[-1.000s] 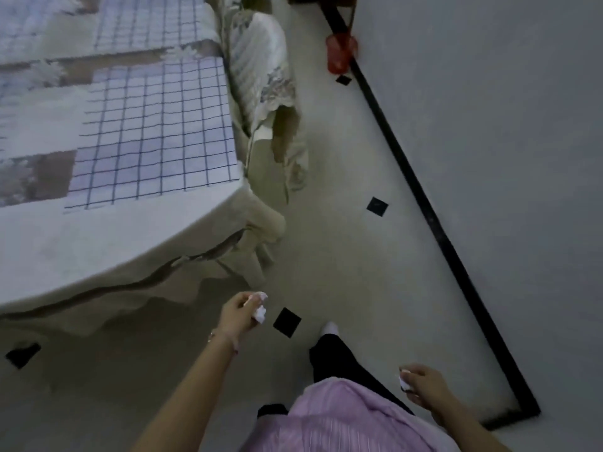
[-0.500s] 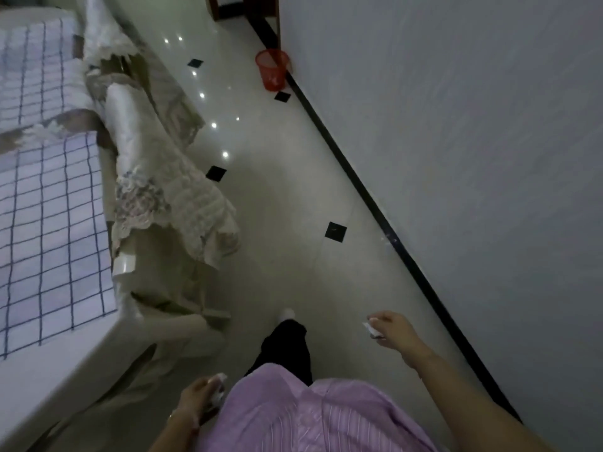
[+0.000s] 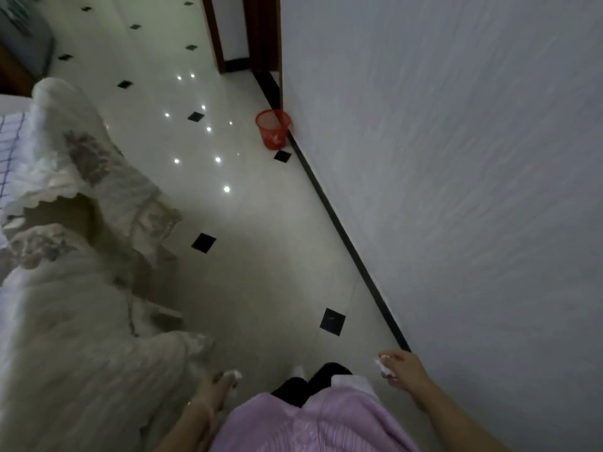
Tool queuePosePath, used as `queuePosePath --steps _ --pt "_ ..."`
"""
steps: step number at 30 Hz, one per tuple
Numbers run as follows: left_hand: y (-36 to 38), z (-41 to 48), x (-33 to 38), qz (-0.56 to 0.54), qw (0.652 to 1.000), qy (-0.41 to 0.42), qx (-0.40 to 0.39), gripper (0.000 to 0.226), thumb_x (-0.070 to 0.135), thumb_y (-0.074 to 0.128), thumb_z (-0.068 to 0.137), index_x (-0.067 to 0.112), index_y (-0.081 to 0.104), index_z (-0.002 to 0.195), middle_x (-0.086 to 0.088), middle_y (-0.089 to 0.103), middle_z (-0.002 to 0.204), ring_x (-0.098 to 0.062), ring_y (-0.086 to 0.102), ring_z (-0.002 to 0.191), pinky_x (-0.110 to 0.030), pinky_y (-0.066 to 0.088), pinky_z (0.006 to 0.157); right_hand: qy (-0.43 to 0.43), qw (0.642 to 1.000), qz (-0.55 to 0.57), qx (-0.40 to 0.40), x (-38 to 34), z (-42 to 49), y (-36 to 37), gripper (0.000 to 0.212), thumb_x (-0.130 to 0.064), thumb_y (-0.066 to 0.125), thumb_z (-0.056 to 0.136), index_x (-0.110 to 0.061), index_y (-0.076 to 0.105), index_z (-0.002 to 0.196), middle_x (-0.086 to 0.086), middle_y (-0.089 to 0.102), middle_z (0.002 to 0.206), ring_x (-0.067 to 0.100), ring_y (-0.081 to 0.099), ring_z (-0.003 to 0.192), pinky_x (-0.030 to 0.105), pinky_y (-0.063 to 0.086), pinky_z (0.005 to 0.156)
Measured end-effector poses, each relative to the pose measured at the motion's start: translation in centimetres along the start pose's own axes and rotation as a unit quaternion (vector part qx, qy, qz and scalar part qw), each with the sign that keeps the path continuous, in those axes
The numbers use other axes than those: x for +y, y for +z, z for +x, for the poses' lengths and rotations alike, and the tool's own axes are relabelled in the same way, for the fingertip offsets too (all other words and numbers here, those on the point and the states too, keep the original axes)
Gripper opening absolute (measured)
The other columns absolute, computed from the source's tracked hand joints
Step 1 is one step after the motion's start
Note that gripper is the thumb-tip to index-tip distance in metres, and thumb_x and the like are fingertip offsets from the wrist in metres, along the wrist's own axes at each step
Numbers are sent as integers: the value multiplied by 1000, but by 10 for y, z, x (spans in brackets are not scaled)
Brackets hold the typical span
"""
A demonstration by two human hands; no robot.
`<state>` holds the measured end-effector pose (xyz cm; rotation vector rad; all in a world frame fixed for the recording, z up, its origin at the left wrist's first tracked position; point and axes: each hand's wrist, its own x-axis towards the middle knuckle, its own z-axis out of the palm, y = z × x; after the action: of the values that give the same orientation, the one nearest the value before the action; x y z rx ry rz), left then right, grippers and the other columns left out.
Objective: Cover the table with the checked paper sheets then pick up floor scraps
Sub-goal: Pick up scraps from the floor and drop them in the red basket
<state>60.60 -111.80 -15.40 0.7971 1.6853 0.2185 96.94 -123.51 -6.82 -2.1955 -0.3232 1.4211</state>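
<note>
left hand (image 3: 215,388): fingers curled round a crumpled white paper scrap (image 3: 234,375) | right hand (image 3: 406,367): fingers pinch a second white paper scrap (image 3: 384,369) | blue-checked white paper sheet (image 3: 8,148) lies on cream-clothed surface (image 3: 65,353), left | red mesh wastebasket (image 3: 273,128) against wall, well ahead on glossy tiled floor (image 3: 261,256)

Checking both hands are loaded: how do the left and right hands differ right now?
The left hand hangs close to the cloth-draped table, while the right hand is held out near the black skirting. The left hand looks blurred and dim; the right hand shows more sharply. Both grip a small white paper bit: the left scrap and the right scrap.
</note>
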Motion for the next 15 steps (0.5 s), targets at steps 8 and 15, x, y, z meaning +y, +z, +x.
queuePosePath --steps 8,15 --pt "50 24 273 -85 990 115 -2 16 3 56 89 3 61 74 -9 52 58 -2 48 33 -14 38 35 43 997 -70 3 -94 117 -39 19 3 59 86 6 66 68 18 59 68 20 54 49 25 42 51" --pt "67 93 341 -141 989 -16 42 34 34 71 54 4 61 66 -1 50 42 -14 44 39 -18 36 47 -26 986 -160 -42 -273 233 -58 21 -3 55 88 10 62 73 16 55 76 21 49 64 21 42 56"
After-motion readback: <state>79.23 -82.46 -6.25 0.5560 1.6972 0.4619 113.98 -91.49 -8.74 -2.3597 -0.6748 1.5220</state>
